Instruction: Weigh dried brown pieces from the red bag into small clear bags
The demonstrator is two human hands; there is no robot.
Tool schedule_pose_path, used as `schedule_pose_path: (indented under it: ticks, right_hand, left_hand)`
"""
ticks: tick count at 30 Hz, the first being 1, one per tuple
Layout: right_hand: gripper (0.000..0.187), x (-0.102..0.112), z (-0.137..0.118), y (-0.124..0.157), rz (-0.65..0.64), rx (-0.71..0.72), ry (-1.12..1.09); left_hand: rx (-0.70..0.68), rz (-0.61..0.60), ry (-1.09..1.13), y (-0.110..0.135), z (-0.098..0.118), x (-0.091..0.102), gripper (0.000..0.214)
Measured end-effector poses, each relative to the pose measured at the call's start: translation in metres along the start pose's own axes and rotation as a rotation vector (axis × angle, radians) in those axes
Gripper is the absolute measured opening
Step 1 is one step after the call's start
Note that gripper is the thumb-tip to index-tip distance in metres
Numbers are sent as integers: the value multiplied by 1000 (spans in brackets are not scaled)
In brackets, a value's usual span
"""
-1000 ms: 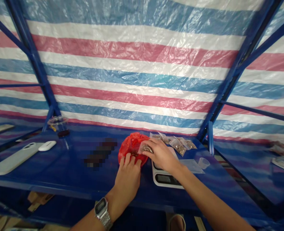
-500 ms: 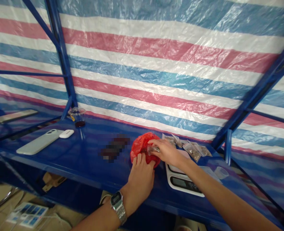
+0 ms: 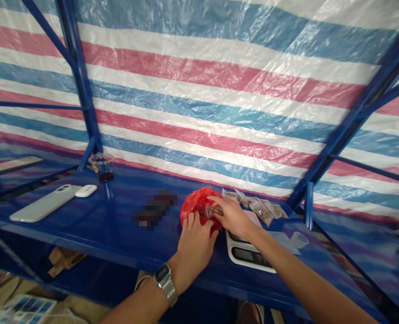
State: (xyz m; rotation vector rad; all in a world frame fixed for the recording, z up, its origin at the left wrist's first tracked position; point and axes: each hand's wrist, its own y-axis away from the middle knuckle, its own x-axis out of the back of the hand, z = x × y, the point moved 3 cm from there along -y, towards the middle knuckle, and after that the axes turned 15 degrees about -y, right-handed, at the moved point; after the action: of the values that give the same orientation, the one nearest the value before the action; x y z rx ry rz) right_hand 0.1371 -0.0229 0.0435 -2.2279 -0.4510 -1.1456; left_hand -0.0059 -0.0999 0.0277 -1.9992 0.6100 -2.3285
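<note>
A red plastic bag (image 3: 196, 200) stands on the blue table with its mouth facing up. My left hand (image 3: 197, 238), with a silver digital watch at the wrist, has its fingers curled over the bag's near rim, gripping it. From the right, my right hand (image 3: 232, 217) reaches over the bag's mouth. Its fingers are closed around a small clear plastic cup (image 3: 213, 210) with something brown in it, tilted at the opening. The bag's contents are mostly hidden by both hands. Under my right forearm lies a white digital scale (image 3: 233, 261), partly covered.
Several small zip bags of brown bits (image 3: 262, 211) lie behind the scale. Right of it are a clear plastic sheet (image 3: 285, 242) and another clear cup (image 3: 300, 240). Leftward are a blurred dark object (image 3: 155, 209), a phone (image 3: 44, 204), a white case (image 3: 86, 191) and a drink cup (image 3: 103, 168).
The whole view has shifted slightly, so the table things sit a little further left. Both hands keep their hold, the right with the clear cup still at the bag's mouth.
</note>
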Motion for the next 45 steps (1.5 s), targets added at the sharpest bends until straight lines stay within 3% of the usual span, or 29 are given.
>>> schedule_pose_path:
  ticks: [6, 9, 13, 17, 24, 29, 35, 40, 43, 45]
  right_hand:
    - [48, 2, -3, -2, 32, -20, -40]
    - [53, 0, -8, -2, 25, -23, -67]
    - [49, -3, -12, -2, 18, -31, -128]
    - [53, -2, -8, 4, 75, -63, -152]
    - [47, 1, -2, 21, 280, -162, -214]
    - [46, 11, -5, 37, 469, -138, -310]
    - [50, 21, -6, 64, 535, -140, -310]
    - [38, 37, 1, 83, 664, -150, -360]
    - [33, 48, 10, 91, 645, -221, -263]
    - [31, 52, 19, 93, 549, -269, -208]
  left_hand:
    - [71, 113, 1, -14, -4, -2, 33]
    - [141, 106, 9, -21, -8, -5, 32]
    - [152, 83, 28, -28, -10, -12, 48]
    - [143, 110, 44, -34, -13, -16, 39]
    - [192, 316, 150, -45, -15, -11, 40]
    - [151, 364, 262, -46, 1, -4, 19]
    - [-8, 448, 548, -41, 36, 1, 25]
    - [-6, 403, 728, -43, 58, -6, 25]
    - [19, 381, 707, -44, 57, -12, 25]
    - [30, 393, 644, -42, 49, -13, 26]
